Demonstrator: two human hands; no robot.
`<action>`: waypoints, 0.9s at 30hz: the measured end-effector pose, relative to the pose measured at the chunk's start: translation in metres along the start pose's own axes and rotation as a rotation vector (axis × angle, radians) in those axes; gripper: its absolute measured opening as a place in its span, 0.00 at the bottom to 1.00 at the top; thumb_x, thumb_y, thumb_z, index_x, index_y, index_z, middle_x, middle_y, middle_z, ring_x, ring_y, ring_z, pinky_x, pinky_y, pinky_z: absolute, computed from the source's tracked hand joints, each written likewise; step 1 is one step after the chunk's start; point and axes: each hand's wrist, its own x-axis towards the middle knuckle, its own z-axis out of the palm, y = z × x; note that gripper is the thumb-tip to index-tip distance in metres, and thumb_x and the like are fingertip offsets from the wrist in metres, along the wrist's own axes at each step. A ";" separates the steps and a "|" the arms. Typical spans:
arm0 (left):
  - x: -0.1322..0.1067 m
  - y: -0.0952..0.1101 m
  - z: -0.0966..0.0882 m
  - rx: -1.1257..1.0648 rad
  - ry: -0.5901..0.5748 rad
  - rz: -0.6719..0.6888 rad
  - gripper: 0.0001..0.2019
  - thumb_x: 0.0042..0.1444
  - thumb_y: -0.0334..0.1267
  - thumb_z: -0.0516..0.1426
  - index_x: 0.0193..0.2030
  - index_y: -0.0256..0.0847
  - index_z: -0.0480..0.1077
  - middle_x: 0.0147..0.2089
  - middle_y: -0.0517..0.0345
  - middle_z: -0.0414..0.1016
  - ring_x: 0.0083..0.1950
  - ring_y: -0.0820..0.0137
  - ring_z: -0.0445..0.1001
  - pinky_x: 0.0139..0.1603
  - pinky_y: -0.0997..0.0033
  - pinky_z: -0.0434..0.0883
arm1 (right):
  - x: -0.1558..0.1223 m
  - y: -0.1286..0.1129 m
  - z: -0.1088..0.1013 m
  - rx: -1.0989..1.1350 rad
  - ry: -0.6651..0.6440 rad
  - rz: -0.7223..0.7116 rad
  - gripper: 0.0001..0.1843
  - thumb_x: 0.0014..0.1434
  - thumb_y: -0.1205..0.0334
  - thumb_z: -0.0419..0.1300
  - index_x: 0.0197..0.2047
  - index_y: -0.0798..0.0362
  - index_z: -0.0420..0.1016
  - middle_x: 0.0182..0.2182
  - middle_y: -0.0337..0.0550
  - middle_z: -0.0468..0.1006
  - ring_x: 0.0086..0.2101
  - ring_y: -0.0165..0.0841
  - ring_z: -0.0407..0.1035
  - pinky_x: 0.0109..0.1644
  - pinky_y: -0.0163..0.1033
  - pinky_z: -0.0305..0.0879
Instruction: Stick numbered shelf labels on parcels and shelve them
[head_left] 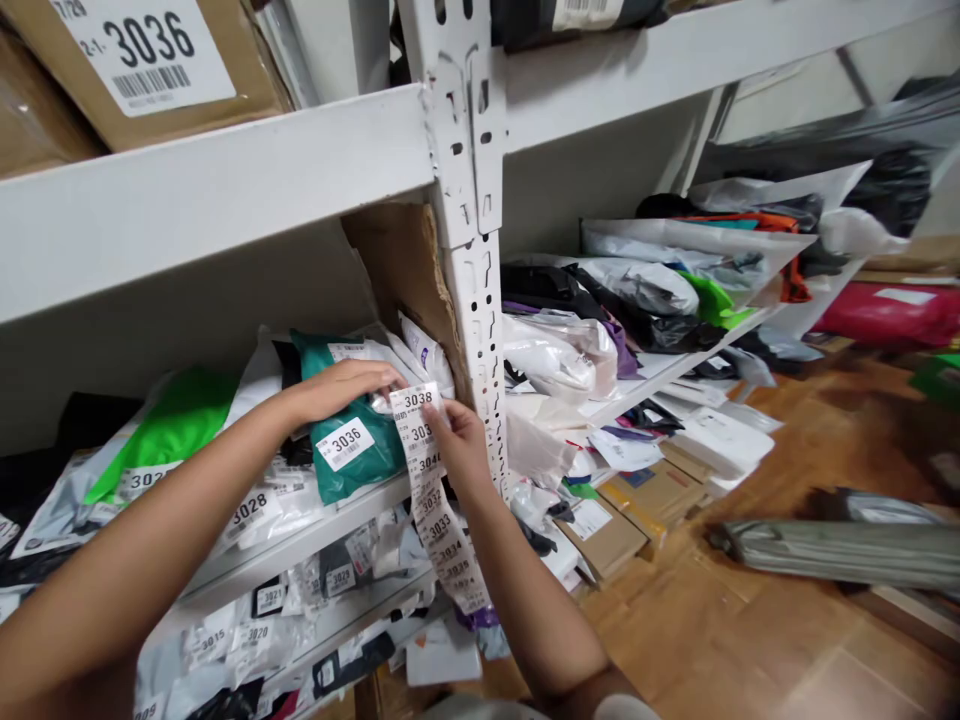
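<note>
A long strip of printed number labels point(433, 500) hangs down in front of the shelf, its top label reading 3038. My right hand point(459, 440) pinches the strip near its upper end, thumb on the printed face. My left hand point(346, 388) reaches across the top of a teal plastic mailer point(360, 480) labelled 3036, its fingers stretched out. Its fingertips are close to the strip's top edge and to a white package behind; whether they touch either I cannot tell.
A white perforated shelf post point(469, 230) stands just beyond my hands, with a cardboard divider point(409, 265) beside it. Bagged parcels, one bright green point(169, 430), crowd the left shelf. More parcels and a cardboard box point(600, 535) lie to the right, above a wooden floor point(720, 630).
</note>
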 end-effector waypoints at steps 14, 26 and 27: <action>0.018 0.007 0.035 0.506 0.273 -0.244 0.10 0.63 0.42 0.47 0.37 0.41 0.64 0.38 0.54 0.61 0.41 0.63 0.67 0.45 0.64 0.65 | 0.010 -0.006 0.001 0.016 0.062 0.063 0.26 0.50 0.45 0.67 0.18 0.52 0.59 0.15 0.29 0.57 0.19 0.23 0.49 0.24 0.32 0.50; 0.020 0.009 0.016 0.478 0.054 -0.288 0.24 0.62 0.47 0.47 0.59 0.35 0.61 0.51 0.42 0.68 0.53 0.56 0.69 0.56 0.56 0.66 | -0.042 0.011 -0.049 0.060 0.150 0.261 0.25 0.51 0.44 0.66 0.21 0.51 0.59 0.15 0.29 0.61 0.17 0.24 0.52 0.21 0.32 0.48; 0.016 0.009 0.009 0.423 -0.017 -0.260 0.28 0.61 0.48 0.49 0.65 0.37 0.55 0.57 0.41 0.66 0.58 0.55 0.67 0.57 0.57 0.66 | -0.043 0.011 -0.055 0.019 0.155 0.197 0.23 0.53 0.44 0.64 0.22 0.51 0.62 0.16 0.31 0.63 0.18 0.25 0.54 0.22 0.33 0.51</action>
